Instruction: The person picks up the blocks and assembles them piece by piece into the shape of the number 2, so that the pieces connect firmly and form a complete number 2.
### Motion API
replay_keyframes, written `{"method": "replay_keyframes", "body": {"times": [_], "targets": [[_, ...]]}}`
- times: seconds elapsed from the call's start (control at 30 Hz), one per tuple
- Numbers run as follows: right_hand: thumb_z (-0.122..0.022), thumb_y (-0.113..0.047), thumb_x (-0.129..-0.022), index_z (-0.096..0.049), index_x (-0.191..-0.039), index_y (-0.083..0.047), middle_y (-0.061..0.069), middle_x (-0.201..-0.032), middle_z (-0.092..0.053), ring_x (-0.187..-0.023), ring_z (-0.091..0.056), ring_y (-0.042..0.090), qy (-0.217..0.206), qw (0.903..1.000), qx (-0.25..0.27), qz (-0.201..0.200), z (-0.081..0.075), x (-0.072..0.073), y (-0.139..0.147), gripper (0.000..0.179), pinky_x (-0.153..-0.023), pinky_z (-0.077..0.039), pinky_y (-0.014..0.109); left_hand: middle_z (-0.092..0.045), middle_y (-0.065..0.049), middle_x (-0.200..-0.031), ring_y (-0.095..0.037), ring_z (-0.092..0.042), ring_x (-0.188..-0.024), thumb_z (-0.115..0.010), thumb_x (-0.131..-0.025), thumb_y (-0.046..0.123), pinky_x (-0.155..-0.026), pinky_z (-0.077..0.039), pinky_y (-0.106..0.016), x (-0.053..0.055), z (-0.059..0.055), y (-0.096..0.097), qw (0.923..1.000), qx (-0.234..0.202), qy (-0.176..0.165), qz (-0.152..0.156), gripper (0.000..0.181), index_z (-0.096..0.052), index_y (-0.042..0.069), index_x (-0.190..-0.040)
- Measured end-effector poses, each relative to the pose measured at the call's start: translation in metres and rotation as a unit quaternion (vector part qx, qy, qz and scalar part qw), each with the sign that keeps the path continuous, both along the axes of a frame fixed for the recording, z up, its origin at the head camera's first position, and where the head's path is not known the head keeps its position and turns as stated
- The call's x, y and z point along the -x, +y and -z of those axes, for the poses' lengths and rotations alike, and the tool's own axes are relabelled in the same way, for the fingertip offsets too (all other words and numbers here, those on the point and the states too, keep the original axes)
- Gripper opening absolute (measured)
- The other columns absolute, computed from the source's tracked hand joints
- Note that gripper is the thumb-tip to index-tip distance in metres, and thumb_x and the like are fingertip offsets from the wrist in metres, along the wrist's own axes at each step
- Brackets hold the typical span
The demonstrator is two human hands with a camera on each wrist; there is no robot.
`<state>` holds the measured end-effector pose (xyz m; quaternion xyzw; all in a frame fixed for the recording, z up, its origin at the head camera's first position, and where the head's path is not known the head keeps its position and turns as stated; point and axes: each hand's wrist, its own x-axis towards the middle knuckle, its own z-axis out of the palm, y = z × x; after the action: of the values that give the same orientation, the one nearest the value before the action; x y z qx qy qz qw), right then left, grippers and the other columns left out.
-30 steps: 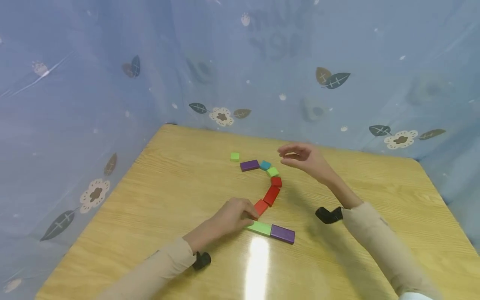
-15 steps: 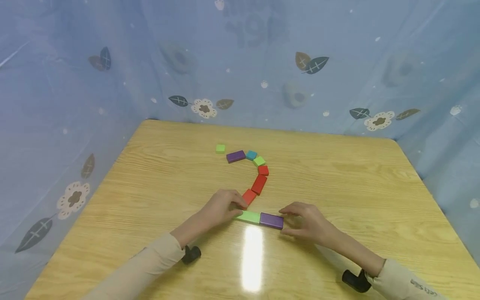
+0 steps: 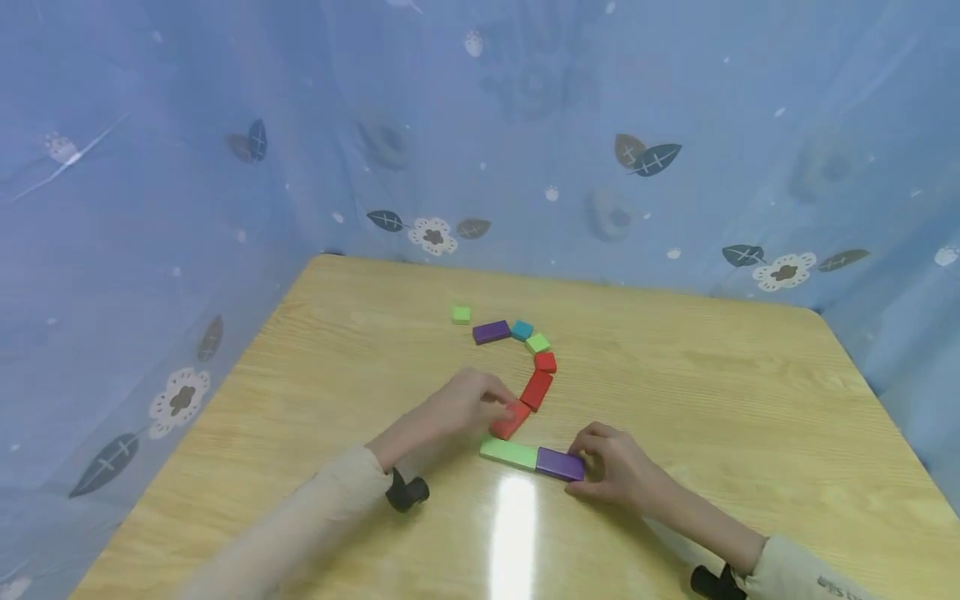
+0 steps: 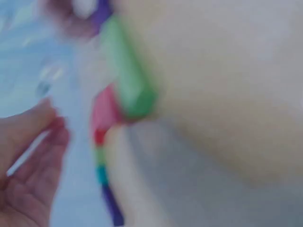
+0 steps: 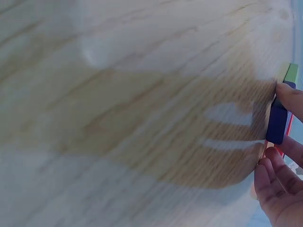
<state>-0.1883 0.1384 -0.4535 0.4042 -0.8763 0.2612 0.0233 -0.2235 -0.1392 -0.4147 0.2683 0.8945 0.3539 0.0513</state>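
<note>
In the head view my right hand (image 3: 618, 471) holds the right end of a purple block (image 3: 559, 464) between thumb and fingers. The right wrist view shows the thumb on one side of that purple block (image 5: 278, 120) and a finger at the other. A long light-green block (image 3: 508, 453) lies end to end with it. My left hand (image 3: 468, 404) hovers by the orange-red block (image 3: 512, 420), its fingertips overlapping the block in the head view. The left wrist view is blurred; there the left hand (image 4: 35, 161) appears apart from the blocks, with nothing visible between its fingers.
A curved row runs back from the orange-red block: a long red block (image 3: 536, 390), a small red one (image 3: 546, 362), a green (image 3: 537, 343), a blue (image 3: 522, 331) and a purple block (image 3: 491, 332). A single green block (image 3: 461, 316) lies apart on the wooden table (image 3: 360, 333).
My right hand has come down from the back right to the near purple block and now holds it. The left hand has let go of the light-green block and lifted slightly toward the orange-red one.
</note>
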Motion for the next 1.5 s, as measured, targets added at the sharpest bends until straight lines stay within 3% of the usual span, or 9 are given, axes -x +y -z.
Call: {"method": "replay_keyframes", "body": {"times": [0.17,0.27,0.33,0.4,0.53,0.67,1.0,1.23,1.5], "targets": [[-0.087,-0.025,-0.068,-0.069,-0.088,-0.01,-0.004,-0.089,-0.061,-0.076,-0.053,0.007,0.02,0.9996,0.02,0.001,0.003,-0.002,0.0,0.031,-0.063,-0.048,0.023,-0.067,-0.011,-0.113,-0.026,-0.062,-0.105,-0.071,-0.085,0.007,-0.093,-0.05,-0.033,0.064,-0.013,-0.028,0.9888,-0.028,0.083,-0.121,0.027,-0.069,0.004,-0.112],[-0.087,-0.024,-0.067,-0.068,-0.087,-0.012,-0.006,-0.088,-0.06,-0.075,-0.051,0.006,0.024,0.9992,0.03,0.01,0.005,-0.004,-0.001,0.031,-0.062,-0.047,0.022,-0.059,-0.012,-0.129,-0.029,-0.052,-0.12,-0.071,-0.085,0.008,-0.104,-0.041,-0.038,0.096,-0.005,-0.049,0.9835,-0.026,0.034,-0.176,0.04,-0.062,0.005,-0.124],[-0.087,-0.026,-0.067,-0.067,-0.086,-0.014,-0.006,-0.09,-0.059,-0.077,-0.052,0.006,0.027,0.999,0.03,0.018,0.007,-0.006,-0.001,0.03,-0.064,-0.048,0.023,-0.052,-0.013,-0.137,-0.03,-0.046,-0.127,-0.071,-0.085,0.01,-0.109,-0.035,-0.041,0.109,0.005,-0.059,0.9837,-0.011,-0.008,-0.179,0.05,-0.055,0.005,-0.132],[-0.087,-0.027,-0.067,-0.066,-0.085,-0.017,-0.006,-0.092,-0.059,-0.079,-0.053,0.007,0.034,0.9987,0.028,0.026,0.009,-0.009,-0.001,0.03,-0.066,-0.05,0.024,-0.05,-0.013,-0.139,-0.03,-0.043,-0.13,-0.072,-0.085,0.011,-0.111,-0.032,-0.041,0.12,0.016,-0.064,0.9852,0.007,-0.024,-0.17,0.054,-0.052,0.004,-0.135],[-0.087,-0.029,-0.067,-0.063,-0.085,-0.02,-0.007,-0.096,-0.058,-0.084,-0.054,0.01,0.047,0.9979,0.027,0.036,0.01,-0.011,-0.001,0.031,-0.069,-0.051,0.027,-0.061,-0.015,-0.123,-0.028,-0.056,-0.11,-0.072,-0.085,0.012,-0.096,-0.046,-0.038,0.131,0.028,-0.064,0.9889,0.05,0.015,-0.139,0.039,-0.063,0.001,-0.122],[-0.087,-0.027,-0.067,-0.063,-0.085,-0.02,-0.007,-0.097,-0.058,-0.085,-0.054,0.01,0.049,0.9976,0.035,0.034,0.011,-0.013,0.0,0.031,-0.069,-0.05,0.026,-0.066,-0.01,-0.104,-0.023,-0.057,-0.091,-0.073,-0.084,0.01,-0.083,-0.05,-0.035,0.129,0.028,-0.06,0.985,0.051,0.024,-0.163,0.02,-0.072,0.004,-0.103],[-0.087,-0.022,-0.067,-0.064,-0.086,-0.018,-0.007,-0.095,-0.058,-0.084,-0.055,0.01,0.058,0.9967,0.048,0.031,0.013,-0.012,0.0,0.03,-0.069,-0.051,0.026,-0.07,-0.015,-0.102,-0.027,-0.064,-0.092,-0.079,-0.078,0.016,-0.084,-0.053,-0.038,0.108,0.009,-0.075,0.9635,0.009,0.071,-0.258,0.033,-0.07,-0.001,-0.106],[-0.087,-0.02,-0.066,-0.065,-0.086,-0.016,-0.007,-0.095,-0.059,-0.084,-0.056,0.011,0.067,0.9963,0.047,0.028,0.012,-0.012,0.001,0.03,-0.069,-0.052,0.027,-0.071,-0.016,-0.098,-0.026,-0.067,-0.088,-0.082,-0.076,0.02,-0.079,-0.055,-0.036,0.08,0.011,-0.085,0.9408,-0.017,0.057,-0.334,0.035,-0.071,-0.003,-0.1],[-0.086,-0.02,-0.067,-0.065,-0.086,-0.015,-0.004,-0.096,-0.059,-0.085,-0.056,0.013,0.06,0.9968,0.04,0.034,0.013,-0.014,-0.001,0.029,-0.07,-0.052,0.028,-0.072,-0.016,-0.093,-0.027,-0.069,-0.082,-0.083,-0.074,0.024,-0.075,-0.057,-0.038,0.039,0.013,-0.079,0.9322,-0.011,0.069,-0.355,0.035,-0.072,-0.002,-0.094]]}}
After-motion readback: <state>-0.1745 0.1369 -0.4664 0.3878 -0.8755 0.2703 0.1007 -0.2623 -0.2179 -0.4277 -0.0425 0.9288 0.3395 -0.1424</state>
